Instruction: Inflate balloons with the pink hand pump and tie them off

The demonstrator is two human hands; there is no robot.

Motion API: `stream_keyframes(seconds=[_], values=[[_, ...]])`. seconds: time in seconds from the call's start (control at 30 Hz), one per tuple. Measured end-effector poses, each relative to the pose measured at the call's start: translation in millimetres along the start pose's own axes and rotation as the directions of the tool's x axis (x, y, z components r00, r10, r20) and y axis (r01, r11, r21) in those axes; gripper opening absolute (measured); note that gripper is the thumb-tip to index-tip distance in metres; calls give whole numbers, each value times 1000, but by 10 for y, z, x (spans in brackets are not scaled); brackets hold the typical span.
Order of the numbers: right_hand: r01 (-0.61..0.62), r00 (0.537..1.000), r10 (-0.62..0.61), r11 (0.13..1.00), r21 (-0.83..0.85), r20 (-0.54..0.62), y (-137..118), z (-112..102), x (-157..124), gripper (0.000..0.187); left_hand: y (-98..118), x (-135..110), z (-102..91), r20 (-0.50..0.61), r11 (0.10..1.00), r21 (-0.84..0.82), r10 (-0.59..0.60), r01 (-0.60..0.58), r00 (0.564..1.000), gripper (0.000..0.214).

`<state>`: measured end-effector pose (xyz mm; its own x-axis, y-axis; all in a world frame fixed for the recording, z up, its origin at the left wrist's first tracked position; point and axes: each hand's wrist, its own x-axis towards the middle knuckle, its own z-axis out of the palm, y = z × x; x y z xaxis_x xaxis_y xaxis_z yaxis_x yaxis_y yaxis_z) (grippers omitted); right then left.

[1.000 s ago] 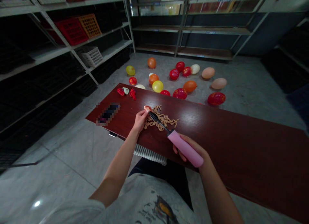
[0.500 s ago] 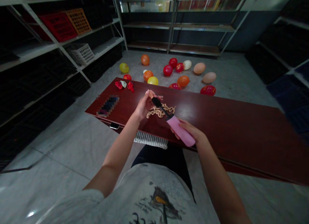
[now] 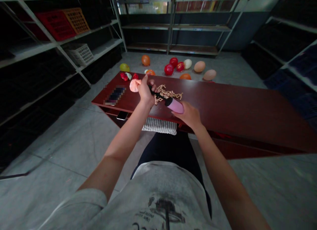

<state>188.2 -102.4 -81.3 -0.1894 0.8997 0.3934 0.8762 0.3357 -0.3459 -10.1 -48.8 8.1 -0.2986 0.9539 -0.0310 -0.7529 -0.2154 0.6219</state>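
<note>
My left hand [image 3: 146,90] is closed around the neck of a small, partly filled peach balloon [image 3: 134,85], held on the black nozzle of a pink hand pump [image 3: 174,105]. My right hand [image 3: 188,115] grips the pink pump body from below. Both hands hover over the near edge of a dark red table [image 3: 223,104]. A pile of limp tan balloons [image 3: 168,92] lies on the table just behind the pump.
A phone [image 3: 114,95] lies on the table's left end, with red balloon scraps [image 3: 128,76] beyond it. Several inflated balloons [image 3: 173,66] lie on the floor behind the table. Metal shelves with crates [image 3: 66,23] line the left; a white basket [image 3: 80,54] sits lower.
The left hand lifted a balloon from the pile and fitted it on the nozzle; the balloon has swollen a little. The pump rose and tilted flatter. The camera tipped down.
</note>
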Motion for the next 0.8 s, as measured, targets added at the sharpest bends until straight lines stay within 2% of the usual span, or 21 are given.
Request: stream_keyframes(seconds=[0.07,0.17,0.3,0.4,0.57,0.67,0.8], values=[[38,998,-41,996,-80,-45,1,62,-30,53,69,-2,-64,-32,999,-34,31,-32,999,7],[84,992,-94,988,-127,-82,47,122,-18,51,224,39,-119,-70,995,-40,91,-94,993,10],[101,986,-117,986,-132,-123,170,173,47,50,425,109,-90,-32,988,-35,149,-150,988,9],[78,979,-99,989,-122,-178,254,203,80,49,464,81,10,27,983,-21,182,-182,983,14],[10,965,-30,997,-77,-262,331,236,102,45,271,-105,220,89,979,-21,206,-205,975,53],[-17,959,-6,997,-76,-285,341,242,109,44,62,-180,295,89,976,-33,216,-214,972,61],[-41,950,1,991,-124,-312,327,243,108,43,-294,-155,319,108,976,-20,219,-218,970,61]])
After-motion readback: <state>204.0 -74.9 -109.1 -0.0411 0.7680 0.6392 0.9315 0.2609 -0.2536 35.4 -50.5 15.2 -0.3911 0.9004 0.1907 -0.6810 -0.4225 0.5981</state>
